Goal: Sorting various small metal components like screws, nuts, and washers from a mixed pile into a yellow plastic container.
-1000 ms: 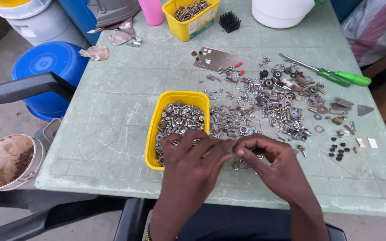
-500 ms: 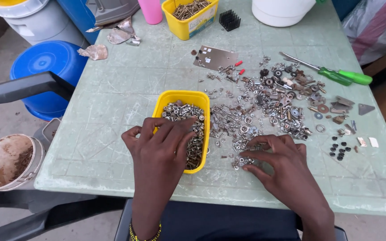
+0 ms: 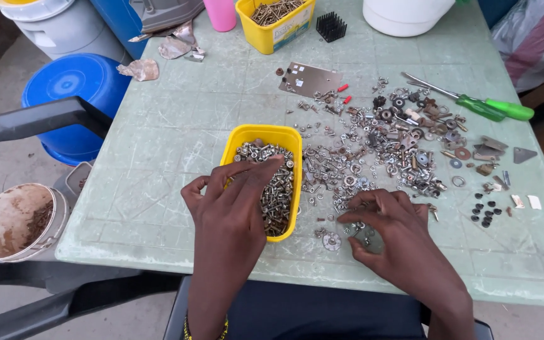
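— What's cut off up top?
— A white bucket (image 3: pixel 404 16) and a second yellow tub (image 3: pixel 272 28), label unreadable.
— And the hands?
— Left hand (image 3: pixel 231 195) hovers fingers-spread over the yellow tray (image 3: pixel 266 135) of screws at centre. Right hand (image 3: pixel 391 230) pinches among loose screws (image 3: pixel 347 182); what it holds is hidden.

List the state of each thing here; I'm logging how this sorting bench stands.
Left hand: over the near tray, fingers spread, holding nothing visible.
Right hand: fingers curled, pinching at loose hardware.
Near tray: open, part-filled with screws and nuts.
Far tray: open, holds screws.
Hardware pile: scattered on the table.
Screwdriver: lying flat.
Bucket: open, dirty inside.
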